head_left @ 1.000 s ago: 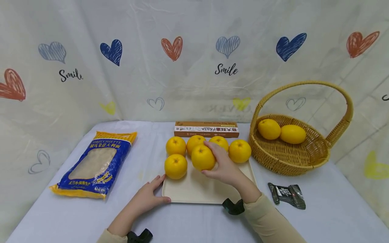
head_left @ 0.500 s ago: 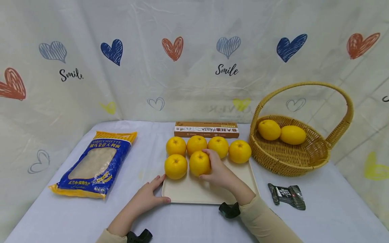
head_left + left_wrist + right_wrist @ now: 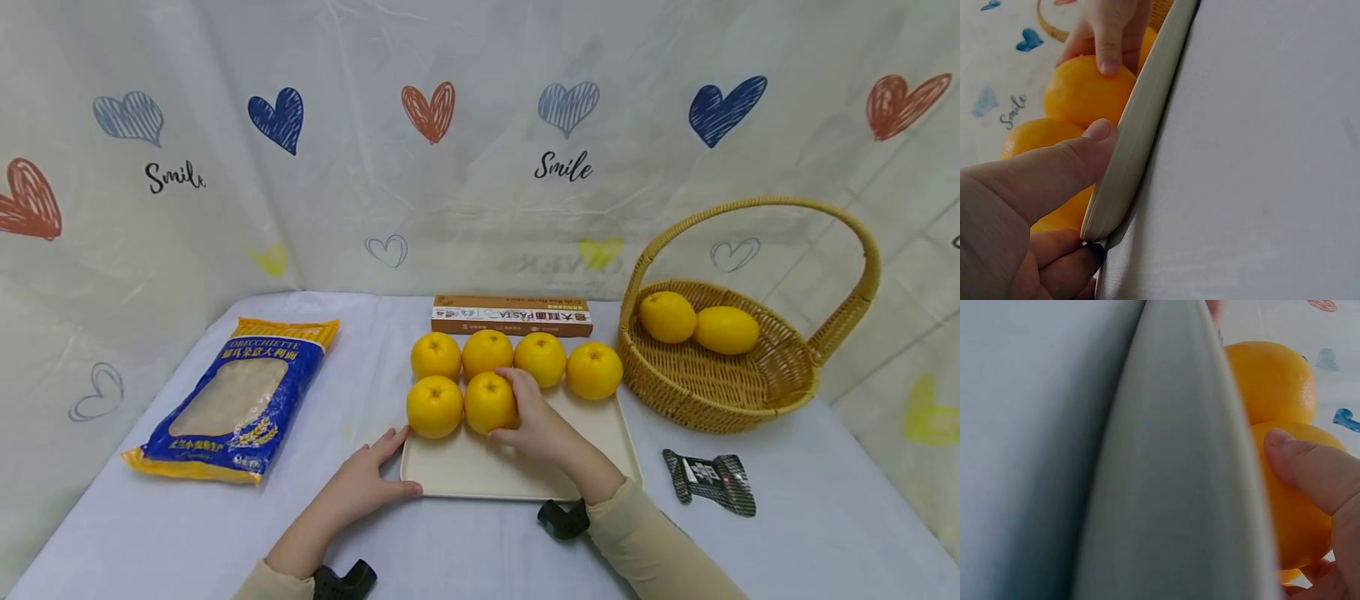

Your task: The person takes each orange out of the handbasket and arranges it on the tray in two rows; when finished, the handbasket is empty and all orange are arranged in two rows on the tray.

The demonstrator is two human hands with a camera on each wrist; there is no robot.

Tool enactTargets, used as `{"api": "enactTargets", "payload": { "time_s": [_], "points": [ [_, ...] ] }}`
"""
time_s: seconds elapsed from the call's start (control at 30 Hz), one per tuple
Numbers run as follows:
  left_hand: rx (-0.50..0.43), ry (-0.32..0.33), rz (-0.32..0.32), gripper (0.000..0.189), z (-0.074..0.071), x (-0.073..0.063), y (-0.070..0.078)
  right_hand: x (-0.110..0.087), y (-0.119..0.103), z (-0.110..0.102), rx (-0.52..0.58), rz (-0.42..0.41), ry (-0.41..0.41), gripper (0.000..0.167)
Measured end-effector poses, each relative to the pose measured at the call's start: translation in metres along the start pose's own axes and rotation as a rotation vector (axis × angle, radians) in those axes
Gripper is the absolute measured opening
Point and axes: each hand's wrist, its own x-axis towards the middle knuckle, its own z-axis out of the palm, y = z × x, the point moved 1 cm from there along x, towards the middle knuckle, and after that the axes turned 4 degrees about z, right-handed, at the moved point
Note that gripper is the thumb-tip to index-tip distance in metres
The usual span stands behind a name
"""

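In the head view my right hand holds an orange, thumb on its near side and fingers over its top right. That orange sits on the cream tray, right beside another orange at the tray's left. Behind them runs a row of several oranges along the tray's back. My left hand grips the tray's front left corner, thumb at the front edge and fingers at the left side. The left wrist view shows the thumb lying over the rim and the other fingers bent beside the corner.
A wicker basket with a tall handle stands right of the tray, two yellow fruits inside. A pasta box lies behind the oranges. On the left is a blue bag of orecchiette; a small dark packet lies at the right.
My right hand has lowered its orange onto the tray and shifted it slightly left, against the neighbouring orange. The left hand stays at the tray's corner.
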Motion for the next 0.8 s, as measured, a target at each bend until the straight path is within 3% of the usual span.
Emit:
{"api": "enactTargets", "payload": {
  "time_s": [0.57,0.7,0.8],
  "points": [
    [-0.006,-0.002,-0.021,0.092,0.0,0.0,0.002,-0.004,-0.004,-0.008,-0.062,-0.001,-0.015,0.093],
    [0.001,0.003,-0.011,0.092,0.0,0.0,0.001,-0.006,-0.01,-0.02,-0.077,-0.025,0.016,0.095],
    [0.01,0.005,0.003,0.092,0.0,0.0,0.0,-0.011,-0.016,-0.039,-0.025,-0.049,0.066,0.092]
  ]
}}
